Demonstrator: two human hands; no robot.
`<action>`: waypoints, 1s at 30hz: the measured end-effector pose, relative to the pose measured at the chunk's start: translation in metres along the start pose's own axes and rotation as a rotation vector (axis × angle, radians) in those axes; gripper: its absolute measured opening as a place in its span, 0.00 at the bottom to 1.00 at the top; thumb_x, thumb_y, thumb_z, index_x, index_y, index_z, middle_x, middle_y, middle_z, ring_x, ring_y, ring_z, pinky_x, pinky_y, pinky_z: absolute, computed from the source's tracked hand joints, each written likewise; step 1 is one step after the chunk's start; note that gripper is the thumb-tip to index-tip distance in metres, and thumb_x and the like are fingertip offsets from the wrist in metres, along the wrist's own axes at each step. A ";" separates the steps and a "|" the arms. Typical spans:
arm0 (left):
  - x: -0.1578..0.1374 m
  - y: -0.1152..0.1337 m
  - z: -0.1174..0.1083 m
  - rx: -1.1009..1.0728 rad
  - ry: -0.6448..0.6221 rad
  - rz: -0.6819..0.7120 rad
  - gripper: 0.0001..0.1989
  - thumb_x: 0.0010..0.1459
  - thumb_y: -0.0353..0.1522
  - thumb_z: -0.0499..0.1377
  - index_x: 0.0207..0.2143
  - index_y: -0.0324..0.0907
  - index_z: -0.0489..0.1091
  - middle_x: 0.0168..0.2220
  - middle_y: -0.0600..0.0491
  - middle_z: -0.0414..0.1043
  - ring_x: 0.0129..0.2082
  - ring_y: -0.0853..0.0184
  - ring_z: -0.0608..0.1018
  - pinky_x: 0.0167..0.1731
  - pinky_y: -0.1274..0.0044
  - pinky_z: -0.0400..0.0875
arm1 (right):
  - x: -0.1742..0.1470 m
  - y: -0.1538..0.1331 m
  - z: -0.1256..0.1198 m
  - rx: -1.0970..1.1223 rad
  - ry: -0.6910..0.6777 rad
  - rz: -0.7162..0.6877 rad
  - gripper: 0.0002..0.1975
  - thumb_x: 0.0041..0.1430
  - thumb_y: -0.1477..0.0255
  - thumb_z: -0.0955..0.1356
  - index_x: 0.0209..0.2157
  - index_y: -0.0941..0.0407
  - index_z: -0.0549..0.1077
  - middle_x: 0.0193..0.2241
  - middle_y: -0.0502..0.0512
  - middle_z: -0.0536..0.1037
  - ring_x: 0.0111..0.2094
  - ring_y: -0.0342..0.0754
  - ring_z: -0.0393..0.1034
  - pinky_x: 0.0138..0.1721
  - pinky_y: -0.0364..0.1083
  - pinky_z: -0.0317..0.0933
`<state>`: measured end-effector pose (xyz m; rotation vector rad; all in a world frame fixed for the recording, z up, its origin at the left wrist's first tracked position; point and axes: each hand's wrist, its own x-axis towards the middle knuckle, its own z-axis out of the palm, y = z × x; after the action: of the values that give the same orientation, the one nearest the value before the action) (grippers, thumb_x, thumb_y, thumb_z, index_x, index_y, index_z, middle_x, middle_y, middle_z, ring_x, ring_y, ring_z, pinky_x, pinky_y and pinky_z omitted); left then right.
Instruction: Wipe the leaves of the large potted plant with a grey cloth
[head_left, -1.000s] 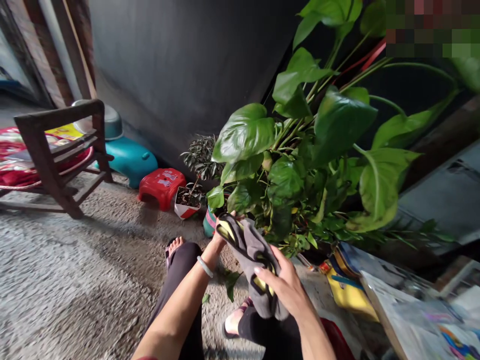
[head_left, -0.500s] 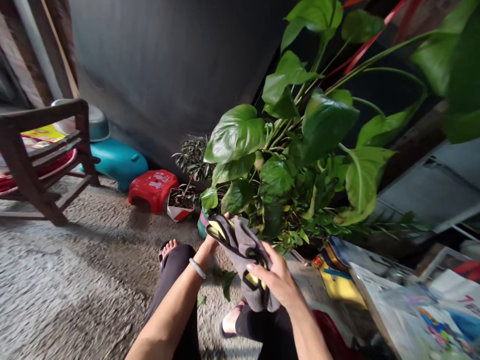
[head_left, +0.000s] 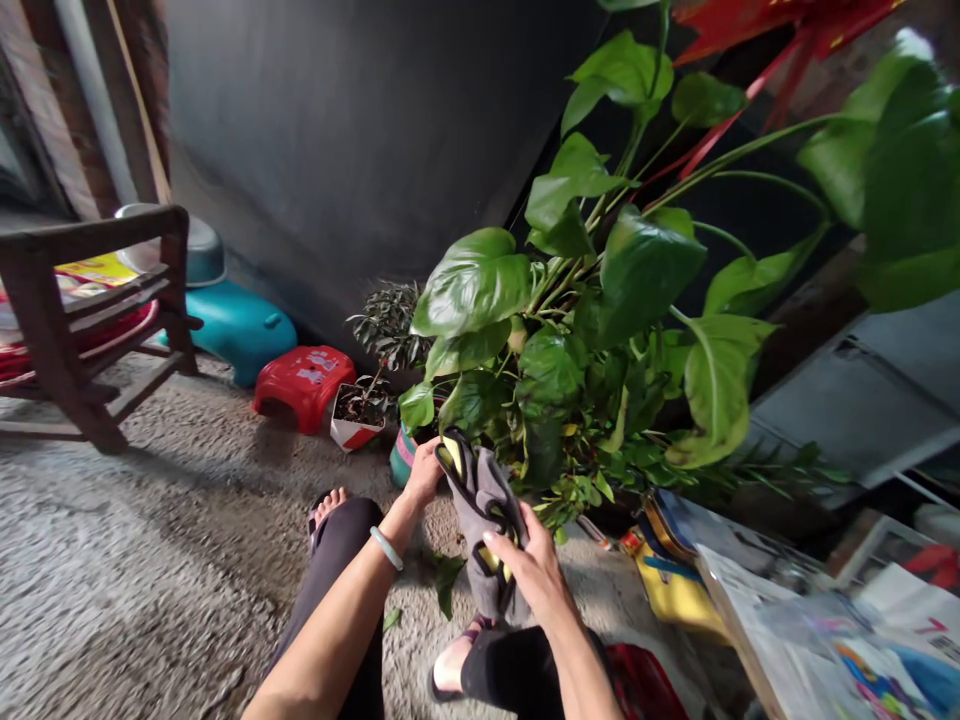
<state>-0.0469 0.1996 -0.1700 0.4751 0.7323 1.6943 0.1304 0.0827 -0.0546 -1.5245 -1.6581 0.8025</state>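
A grey cloth item with black edging and yellow patches inside (head_left: 480,500) is held in front of my knees; its exact kind is unclear. My left hand (head_left: 425,472), with a pale bangle on the wrist, is closed at its upper left edge, the fingertips partly hidden behind it. On the lower right side, my right hand (head_left: 531,562) grips the cloth, thumb on top and fingers behind. Just beyond the cloth are the leaves of a large green plant (head_left: 555,365).
A red plastic stool (head_left: 306,385), a small potted plant (head_left: 360,415) and a teal stool (head_left: 240,325) line the dark wall. A wooden chair (head_left: 97,330) stands left. At right are a yellow item (head_left: 679,585) and plastic-wrapped goods (head_left: 840,630). Leaves lie on the concrete floor (head_left: 187,560).
The cloth has turned more upright, and my left hand has shifted from behind it to its left edge. My right hand keeps its grip. The view has moved slightly.
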 end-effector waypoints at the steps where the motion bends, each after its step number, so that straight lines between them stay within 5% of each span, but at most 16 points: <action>1: 0.000 0.002 -0.001 -0.003 -0.002 0.014 0.20 0.39 0.42 0.78 0.20 0.40 0.73 0.19 0.57 0.73 0.21 0.70 0.73 0.24 0.79 0.68 | -0.003 -0.006 -0.006 0.016 0.001 0.008 0.29 0.50 0.56 0.77 0.53 0.51 0.82 0.50 0.61 0.88 0.52 0.66 0.83 0.56 0.61 0.76; 4: 0.000 0.005 0.000 -0.021 -0.025 -0.029 0.24 0.39 0.49 0.79 0.24 0.40 0.76 0.23 0.52 0.78 0.24 0.66 0.78 0.29 0.75 0.74 | 0.013 -0.038 -0.016 0.066 0.074 -0.032 0.34 0.51 0.53 0.77 0.58 0.52 0.79 0.53 0.61 0.86 0.55 0.65 0.81 0.60 0.61 0.73; 8: -0.001 0.004 0.003 -0.020 -0.068 -0.066 0.29 0.39 0.54 0.79 0.29 0.38 0.79 0.28 0.47 0.82 0.27 0.63 0.81 0.31 0.74 0.77 | 0.048 -0.056 0.002 0.057 0.159 -0.101 0.40 0.47 0.50 0.76 0.59 0.57 0.77 0.53 0.66 0.86 0.55 0.67 0.81 0.61 0.63 0.71; 12: 0.000 0.008 -0.008 -0.017 0.040 -0.052 0.23 0.38 0.46 0.80 0.26 0.39 0.77 0.25 0.51 0.80 0.24 0.66 0.78 0.27 0.76 0.73 | 0.025 -0.010 0.018 0.023 0.019 0.063 0.38 0.42 0.52 0.77 0.54 0.57 0.82 0.51 0.67 0.87 0.55 0.70 0.81 0.61 0.64 0.71; 16: 0.010 0.037 -0.027 -0.143 0.282 0.028 0.22 0.45 0.38 0.77 0.42 0.41 0.80 0.40 0.47 0.85 0.33 0.65 0.82 0.32 0.76 0.76 | -0.032 0.050 -0.004 0.017 -0.005 0.196 0.34 0.50 0.51 0.77 0.56 0.51 0.82 0.56 0.60 0.85 0.62 0.69 0.77 0.64 0.63 0.70; 20: 0.038 0.091 -0.016 -0.351 0.173 0.072 0.17 0.57 0.42 0.71 0.45 0.44 0.76 0.48 0.45 0.84 0.41 0.63 0.85 0.43 0.72 0.80 | -0.057 0.066 -0.035 -0.059 -0.085 0.167 0.29 0.54 0.54 0.76 0.58 0.46 0.82 0.57 0.59 0.85 0.62 0.70 0.77 0.66 0.67 0.68; 25: 0.066 0.140 0.035 -0.324 0.044 -0.092 0.11 0.56 0.33 0.73 0.38 0.41 0.76 0.33 0.50 0.81 0.29 0.66 0.81 0.35 0.74 0.77 | -0.050 0.021 -0.062 -0.092 0.028 0.100 0.35 0.54 0.51 0.77 0.61 0.47 0.79 0.60 0.60 0.83 0.65 0.72 0.74 0.66 0.67 0.69; 30: 0.038 0.119 0.063 -0.248 -0.099 -0.046 0.15 0.44 0.25 0.75 0.35 0.40 0.79 0.33 0.53 0.83 0.29 0.66 0.81 0.31 0.76 0.76 | -0.003 -0.082 -0.082 -0.083 0.373 -0.146 0.49 0.53 0.46 0.76 0.70 0.55 0.69 0.64 0.67 0.79 0.64 0.72 0.74 0.66 0.65 0.67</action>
<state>-0.0998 0.2340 -0.0447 0.3623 0.4500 1.6783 0.1558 0.0693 0.0576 -1.4836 -1.5141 0.3485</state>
